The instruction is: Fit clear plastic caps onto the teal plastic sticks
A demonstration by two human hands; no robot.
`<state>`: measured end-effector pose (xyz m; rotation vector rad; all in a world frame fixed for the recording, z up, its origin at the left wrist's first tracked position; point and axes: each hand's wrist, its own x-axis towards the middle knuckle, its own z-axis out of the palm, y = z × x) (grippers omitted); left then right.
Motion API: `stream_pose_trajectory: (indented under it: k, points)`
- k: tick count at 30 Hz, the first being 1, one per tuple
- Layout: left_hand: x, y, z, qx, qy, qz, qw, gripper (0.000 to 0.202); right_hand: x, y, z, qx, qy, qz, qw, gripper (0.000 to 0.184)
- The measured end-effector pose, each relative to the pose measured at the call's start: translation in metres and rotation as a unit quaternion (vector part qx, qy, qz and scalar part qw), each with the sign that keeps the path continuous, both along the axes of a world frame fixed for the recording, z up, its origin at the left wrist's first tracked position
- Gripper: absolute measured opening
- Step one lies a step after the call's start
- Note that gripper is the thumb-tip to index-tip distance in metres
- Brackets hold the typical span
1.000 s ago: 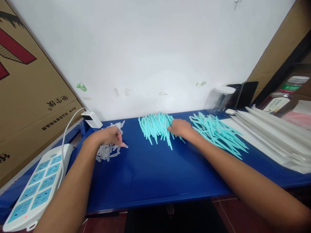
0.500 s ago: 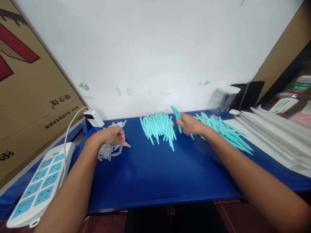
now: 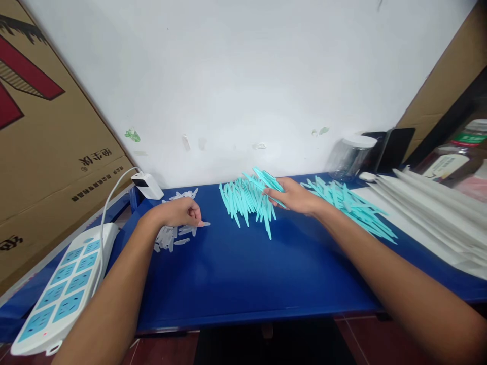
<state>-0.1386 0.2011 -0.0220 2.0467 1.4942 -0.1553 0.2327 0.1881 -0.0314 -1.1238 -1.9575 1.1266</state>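
On the blue table [image 3: 236,274] lie two heaps of turquoise plastic sticks, one in the middle [image 3: 243,200] and one further right [image 3: 350,205]. My right hand [image 3: 294,195] is closed round a few turquoise sticks [image 3: 268,181], lifted just above the table between the two heaps. My left hand [image 3: 178,212] rests curled on a pile of small clear plastic caps [image 3: 171,235] and pinches one clear cap [image 3: 203,223] at its fingertips.
A white power strip [image 3: 57,294] with a cable and a white charger [image 3: 146,186] lie at the left. Cardboard boxes [image 3: 41,152] lean on the left wall. A clear jar [image 3: 348,157], dark phones [image 3: 393,147] and stacked white sleeves [image 3: 429,213] fill the right side.
My right hand took a few turquoise sticks from the middle heap, lifted them and swung them back over the gap. My left hand slid slightly right with a clear cap.
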Motion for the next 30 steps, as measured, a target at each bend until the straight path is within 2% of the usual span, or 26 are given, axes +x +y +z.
stream_pose_trajectory:
  k: [4, 8, 15, 20, 25, 30]
  points:
    - [0.010, -0.001, -0.005, 0.028, -0.022, 0.002, 0.999, 0.041, -0.001, 0.000, -0.003, -0.059, 0.057, 0.004, 0.997, 0.026]
    - [0.020, -0.001, -0.012, 0.059, -0.064, -0.012, 0.996, 0.037, -0.002, -0.001, -0.005, -0.096, 0.077, 0.029, 0.992, 0.035]
    - [0.031, -0.004, -0.018, 0.042, -0.111, -0.023, 0.993, 0.033, -0.004, -0.001, -0.008, -0.013, 0.020, 0.024, 0.999, 0.048]
    - [0.034, -0.006, -0.010, 0.048, -0.138, -0.039, 0.988, 0.032, -0.004, -0.002, -0.007, 0.025, -0.022, 0.018, 0.999, 0.046]
    - [0.045, -0.012, 0.000, 0.061, -0.253, -0.002, 0.966, 0.030, -0.005, -0.002, -0.008, 0.039, -0.015, 0.012, 0.999, 0.047]
    - [0.056, -0.016, -0.001, 0.098, -0.332, 0.047, 0.937, 0.030, -0.004, 0.001, -0.011, 0.040, 0.013, -0.040, 0.998, 0.052]
